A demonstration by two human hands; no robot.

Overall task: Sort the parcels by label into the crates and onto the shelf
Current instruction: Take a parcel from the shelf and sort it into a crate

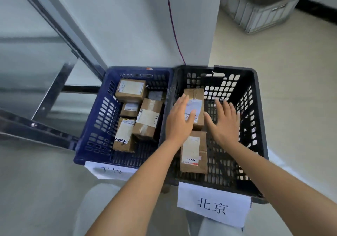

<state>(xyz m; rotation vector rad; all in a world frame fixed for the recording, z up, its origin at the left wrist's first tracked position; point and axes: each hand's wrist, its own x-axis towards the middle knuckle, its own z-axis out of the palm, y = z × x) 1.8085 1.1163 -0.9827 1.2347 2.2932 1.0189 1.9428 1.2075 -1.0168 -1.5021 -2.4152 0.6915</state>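
Brown cardboard parcel (196,97) lying in holey black plastic crate (255,108), left grip (179,121) and right grip (225,124) hovering flat, fingers apart, holding nothing. Sitting beside blue crate (94,119) on pale smooth floor (36,181), white wall (136,26) behind.

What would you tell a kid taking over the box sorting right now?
Left hand: open, fingers straight, over the far box in the black crate. I cannot tell if it touches.
Right hand: open, holds nothing, beside that box.
Black crate, paper sign on its front: two boxes, the far one and a near box.
Blue crate: at least four boxes, such as the one at the back.
Done: these boxes are in crates.
Left: no loose boxes and no shelf boxes show here, so look around for more.
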